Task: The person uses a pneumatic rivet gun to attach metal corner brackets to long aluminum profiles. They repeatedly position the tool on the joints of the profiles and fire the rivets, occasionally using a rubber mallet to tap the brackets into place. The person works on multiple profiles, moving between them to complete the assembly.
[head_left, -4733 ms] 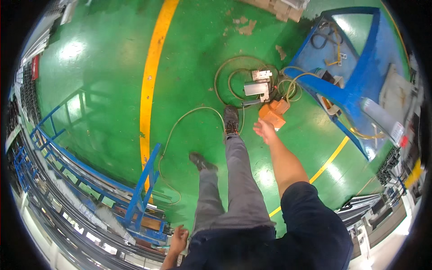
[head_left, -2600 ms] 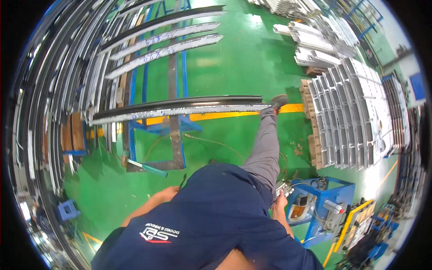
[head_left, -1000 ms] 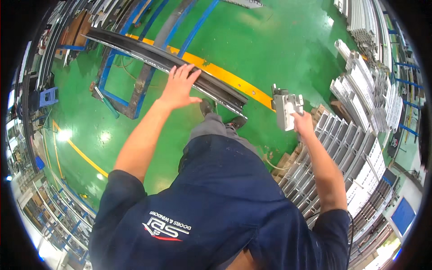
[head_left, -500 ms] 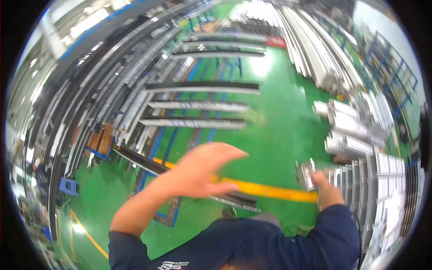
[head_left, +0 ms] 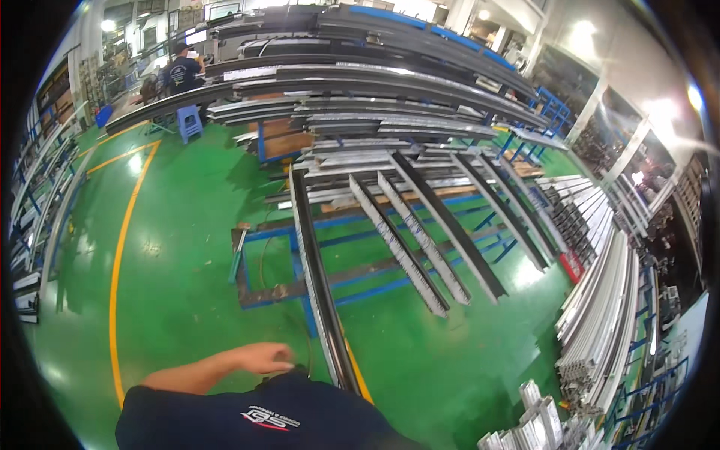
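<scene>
Since the frame half a second ago, the left hand [head_left: 264,358] has dropped from above the black profile [head_left: 319,285] to a place beside it, and the right hand, with the metal tool it held, has left the view. The head camera has turned too, so the profile now points away from the person.

The left hand is in front of the dark shirt [head_left: 255,416], fingers curled. Nothing can be seen in its grasp, but I cannot tell whether the fingertips meet. The right hand's state cannot be told.

The black profile lies just right of the left hand, the only hand in view and so the nearer one. Its long axis runs from near to far, its far end leaning slightly left, its near end meeting the shirt's edge. It crosses a low rack [head_left: 271,293] of blue and dark bars.

A green-handled tool [head_left: 238,259] is at the rack's left side. To the right, more profiles [head_left: 397,246] slant across the rack, farther from the hand. Pale lengths [head_left: 600,315] are stacked at the right. At the far left, beyond the green floor [head_left: 187,300], are a blue stool [head_left: 190,124] and a co-worker [head_left: 180,73].
</scene>
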### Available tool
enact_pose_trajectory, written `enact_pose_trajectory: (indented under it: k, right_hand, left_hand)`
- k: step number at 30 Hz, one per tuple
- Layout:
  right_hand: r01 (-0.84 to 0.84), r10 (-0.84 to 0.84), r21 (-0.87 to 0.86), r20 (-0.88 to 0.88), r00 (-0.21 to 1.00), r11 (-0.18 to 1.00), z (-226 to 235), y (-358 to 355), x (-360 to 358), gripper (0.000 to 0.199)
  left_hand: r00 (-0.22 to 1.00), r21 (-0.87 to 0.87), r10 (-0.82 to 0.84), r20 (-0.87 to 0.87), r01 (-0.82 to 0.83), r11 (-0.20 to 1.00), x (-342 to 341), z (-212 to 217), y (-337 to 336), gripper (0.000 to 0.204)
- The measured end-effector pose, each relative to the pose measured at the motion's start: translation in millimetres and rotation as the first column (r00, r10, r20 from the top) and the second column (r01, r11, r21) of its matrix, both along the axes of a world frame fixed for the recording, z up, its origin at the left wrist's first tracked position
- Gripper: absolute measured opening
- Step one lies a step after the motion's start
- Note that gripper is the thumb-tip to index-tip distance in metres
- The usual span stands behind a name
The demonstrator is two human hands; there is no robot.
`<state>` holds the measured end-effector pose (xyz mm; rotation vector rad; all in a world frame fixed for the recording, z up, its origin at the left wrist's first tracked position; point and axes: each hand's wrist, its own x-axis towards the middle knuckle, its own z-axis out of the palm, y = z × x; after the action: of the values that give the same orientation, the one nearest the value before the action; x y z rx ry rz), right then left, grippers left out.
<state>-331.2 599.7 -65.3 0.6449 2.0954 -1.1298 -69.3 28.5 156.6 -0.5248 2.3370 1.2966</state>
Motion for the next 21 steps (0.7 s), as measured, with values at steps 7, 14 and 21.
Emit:
enact_pose_trajectory:
  k: [7,14,21]
  right_hand:
    - [0.454,-0.407,-0.301,0.206,0.890,0.839,-73,56,103,0.028]
    - [0.691,-0.782,-0.644,0.224,0.581,0.328,-150,224,111,0.032]
    - [0.608,-0.670,-0.317,-0.142,0.729,0.728,-64,328,-6,0.025]
  left_hand:
    - [0.763,-0.136,-0.262,0.591,0.415,0.900,143,-72,35,0.063]
    - [0.864,-0.023,-0.499,0.067,0.501,0.865,-27,2,95,0.061]
    - [0.630,0.099,-0.662,-0.406,0.751,0.653,-127,96,222,0.059]
